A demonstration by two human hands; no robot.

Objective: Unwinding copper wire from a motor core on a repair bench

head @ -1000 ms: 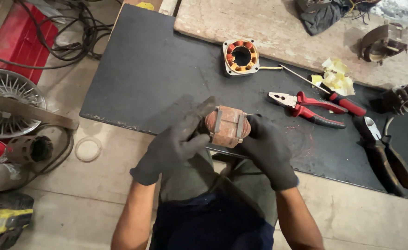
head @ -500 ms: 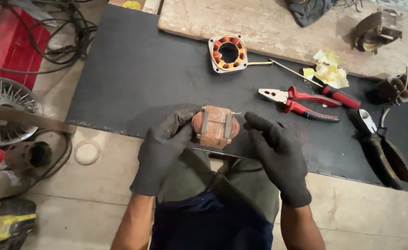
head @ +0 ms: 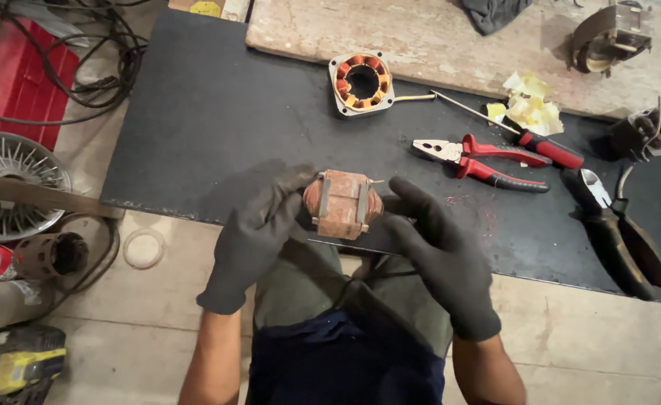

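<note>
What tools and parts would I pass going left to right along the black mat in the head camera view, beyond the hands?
Square stator with copper windings → thin screwdriver with red handle → red-handled pliers → dark-handled cutters.

A repair workshop for electric motors. A dark worktop point(head: 195, 112) carries red-handled pliers point(head: 480, 159), a screwdriver point(head: 518, 133), heavy snips point(head: 619, 229) and a square motor stator with copper windings point(head: 360, 82). On the concrete floor point(head: 608, 337) beside it lie tangled cables point(head: 83, 52), a wire fan guard point(head: 8, 180) and a red case point(head: 19, 82).
</note>
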